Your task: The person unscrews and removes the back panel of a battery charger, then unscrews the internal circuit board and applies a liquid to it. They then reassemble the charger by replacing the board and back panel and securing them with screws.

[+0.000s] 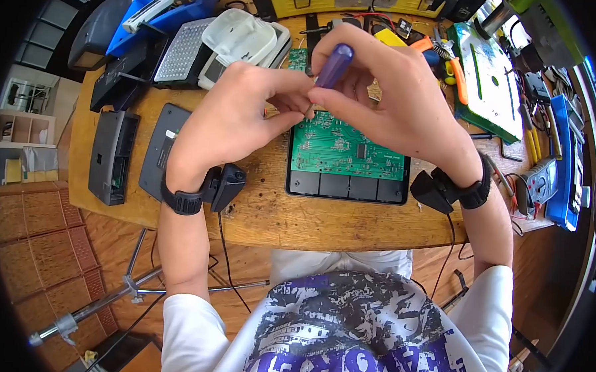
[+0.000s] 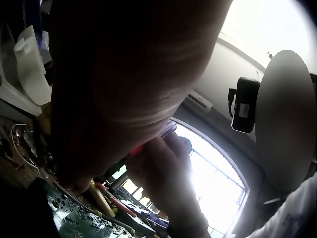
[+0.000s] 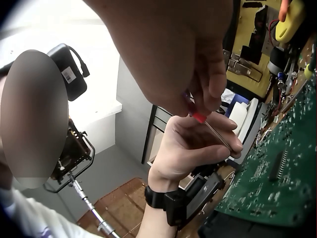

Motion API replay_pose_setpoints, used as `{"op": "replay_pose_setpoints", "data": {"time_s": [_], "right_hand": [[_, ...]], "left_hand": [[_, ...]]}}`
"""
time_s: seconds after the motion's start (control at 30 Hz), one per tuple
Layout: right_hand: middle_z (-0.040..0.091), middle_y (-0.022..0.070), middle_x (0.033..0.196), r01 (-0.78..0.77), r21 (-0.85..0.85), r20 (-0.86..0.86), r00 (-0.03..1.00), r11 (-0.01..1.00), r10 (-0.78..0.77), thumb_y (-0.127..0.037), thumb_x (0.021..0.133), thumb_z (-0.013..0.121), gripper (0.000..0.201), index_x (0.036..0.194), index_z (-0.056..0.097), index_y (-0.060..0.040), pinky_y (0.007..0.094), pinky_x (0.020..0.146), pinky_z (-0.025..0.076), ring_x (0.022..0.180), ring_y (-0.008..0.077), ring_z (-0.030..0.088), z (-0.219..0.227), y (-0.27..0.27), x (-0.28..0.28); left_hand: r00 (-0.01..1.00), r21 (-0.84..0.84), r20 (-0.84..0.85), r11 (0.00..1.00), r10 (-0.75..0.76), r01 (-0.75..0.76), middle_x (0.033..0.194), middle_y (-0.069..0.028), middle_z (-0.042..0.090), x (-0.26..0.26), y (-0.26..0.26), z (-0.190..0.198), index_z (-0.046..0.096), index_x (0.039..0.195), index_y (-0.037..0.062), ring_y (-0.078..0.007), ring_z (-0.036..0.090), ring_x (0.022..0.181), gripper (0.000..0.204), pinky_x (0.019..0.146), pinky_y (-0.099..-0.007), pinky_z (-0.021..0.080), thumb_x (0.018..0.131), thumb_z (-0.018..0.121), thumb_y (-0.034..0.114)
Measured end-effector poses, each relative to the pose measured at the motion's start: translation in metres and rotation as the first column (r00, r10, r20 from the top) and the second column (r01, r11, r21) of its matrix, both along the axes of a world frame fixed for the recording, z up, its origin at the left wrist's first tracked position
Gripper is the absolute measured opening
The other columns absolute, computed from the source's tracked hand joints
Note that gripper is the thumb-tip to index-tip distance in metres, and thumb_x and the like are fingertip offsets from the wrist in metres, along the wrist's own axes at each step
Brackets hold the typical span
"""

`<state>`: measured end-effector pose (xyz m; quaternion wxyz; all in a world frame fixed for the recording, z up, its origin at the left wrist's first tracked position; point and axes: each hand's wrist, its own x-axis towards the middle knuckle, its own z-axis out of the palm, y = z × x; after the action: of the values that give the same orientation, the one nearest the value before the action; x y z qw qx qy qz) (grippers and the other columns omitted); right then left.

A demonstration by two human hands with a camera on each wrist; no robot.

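My right hand (image 1: pixel 415 91) grips a screwdriver (image 1: pixel 334 64) by its purple handle, above the workbench. In the right wrist view a red collar joins the handle to a thin metal shaft (image 3: pixel 217 134), which slants down to the fingers of my left hand (image 3: pixel 183 146). Thumb and fingertips of that hand pinch around the shaft's tip end; whether a small part sits there too, I cannot tell. Below both hands lies a green circuit board (image 1: pixel 326 160) with a dark chip, set in a black plastic housing (image 1: pixel 348 188).
Left of the board lie a dark flat panel (image 1: pixel 161 147) and a black casing (image 1: pixel 113 158). An open white plastic case (image 1: pixel 238 37) stands behind them. At the right are orange-handled pliers (image 1: pixel 459 80), a white-green board (image 1: pixel 492 81) and a multimeter (image 1: pixel 541 183).
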<state>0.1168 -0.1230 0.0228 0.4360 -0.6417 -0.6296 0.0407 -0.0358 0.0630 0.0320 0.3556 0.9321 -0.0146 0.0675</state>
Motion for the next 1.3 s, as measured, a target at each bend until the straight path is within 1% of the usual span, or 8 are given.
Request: {"op": "replay_pose_setpoints", "data": {"time_s": [0.17,0.5,0.57,0.63,0.8,0.87,1.1,1.3], "right_hand": [[0.072,0.0015,0.087,-0.003,-0.029,-0.013,1.0,1.0,0.002,-0.012,0.094,0.085,0.027,0.112,0.066,-0.0064,0.0267,0.062,0.052,0.065,0.0106,0.065,-0.004,-0.006,-0.001],[0.071,0.0007,0.087,0.047,0.0,0.042,0.998,0.999,-0.047,-0.009,0.094,0.084,0.026,0.113,0.066,-0.0068,0.0255,0.062,0.052,0.065,0.0089,0.065,-0.007,-0.018,0.005],[0.07,0.0015,0.084,0.054,0.033,0.074,0.996,0.998,-0.057,-0.012,0.094,0.085,0.027,0.113,0.066,-0.0078,0.0267,0.061,0.052,0.064,0.0112,0.066,-0.001,-0.018,0.001],[0.066,0.0092,0.072,0.078,-0.163,-0.028,0.996,0.984,-0.083,-0.024,0.098,0.08,0.029,0.109,0.06,-0.0063,0.0299,0.056,0.049,0.061,0.0192,0.066,0.023,-0.024,-0.008],[0.067,0.0108,0.078,0.026,-0.155,0.004,1.0,0.988,-0.025,-0.019,0.098,0.079,0.03,0.116,0.058,-0.0069,0.0341,0.06,0.051,0.064,0.0265,0.068,0.016,-0.024,0.001],[0.068,0.0121,0.078,-0.023,-0.157,-0.049,0.999,0.987,0.016,-0.018,0.098,0.078,0.03,0.117,0.057,-0.0066,0.0362,0.063,0.052,0.067,0.0299,0.069,0.009,-0.023,0.006],[0.069,0.0136,0.082,0.01,-0.166,0.007,1.0,0.986,-0.009,-0.017,0.099,0.077,0.029,0.117,0.056,-0.0062,0.0373,0.065,0.053,0.07,0.0317,0.07,0.017,-0.023,-0.004],[0.069,0.0143,0.083,-0.002,-0.186,-0.058,0.998,0.982,-0.009,-0.017,0.1,0.076,0.028,0.117,0.056,-0.0061,0.038,0.065,0.053,0.071,0.0322,0.07,0.018,-0.023,-0.006]], "left_hand": [[1.0,-0.036,-0.029,0.999,0.0,-0.001,0.089,-0.0148,0.079,0.002,-0.003,-0.005,0.076,0.107,-0.004,-0.0225,0.079,0.084,0.021,0.077,-0.0349,0.06,0.086,0.081,-0.002],[0.994,-0.045,0.103,0.998,-0.045,0.05,0.089,-0.0161,0.078,0.013,-0.014,-0.023,0.075,0.107,-0.0032,-0.0249,0.079,0.084,0.023,0.078,-0.0354,0.059,0.086,0.083,-0.001],[0.993,-0.029,0.107,0.999,-0.04,0.043,0.09,-0.0163,0.078,0.013,-0.015,-0.025,0.075,0.108,-0.0028,-0.0264,0.079,0.084,0.024,0.077,-0.0354,0.059,0.085,0.084,0.0],[0.978,0.099,0.196,0.993,-0.075,0.056,0.091,-0.0165,0.077,0.014,-0.014,-0.027,0.075,0.109,-0.0022,-0.0303,0.076,0.08,0.026,0.073,-0.0364,0.057,0.085,0.085,0.001],[0.987,0.126,0.142,0.991,-0.071,0.053,0.09,-0.0141,0.077,0.015,-0.014,-0.021,0.076,0.112,0.0,-0.028,0.067,0.071,0.028,0.065,-0.0341,0.053,0.086,0.086,0.003],[0.995,0.091,0.09,0.995,-0.049,0.04,0.093,-0.0151,0.079,0.014,-0.017,-0.017,0.075,0.107,-0.002,-0.0276,0.08,0.091,0.022,0.084,-0.0379,0.061,0.086,0.08,-0.001],[0.997,0.096,0.069,0.995,-0.032,0.025,0.092,-0.0164,0.078,0.014,-0.013,-0.019,0.075,0.105,-0.0017,-0.0295,0.079,0.09,0.021,0.082,-0.0382,0.06,0.086,0.082,0.001],[0.993,0.101,0.095,0.993,-0.063,0.053,0.092,-0.0182,0.078,0.014,-0.011,-0.022,0.076,0.107,-0.0008,-0.0308,0.079,0.089,0.023,0.081,-0.0394,0.06,0.085,0.082,0.002]]}}
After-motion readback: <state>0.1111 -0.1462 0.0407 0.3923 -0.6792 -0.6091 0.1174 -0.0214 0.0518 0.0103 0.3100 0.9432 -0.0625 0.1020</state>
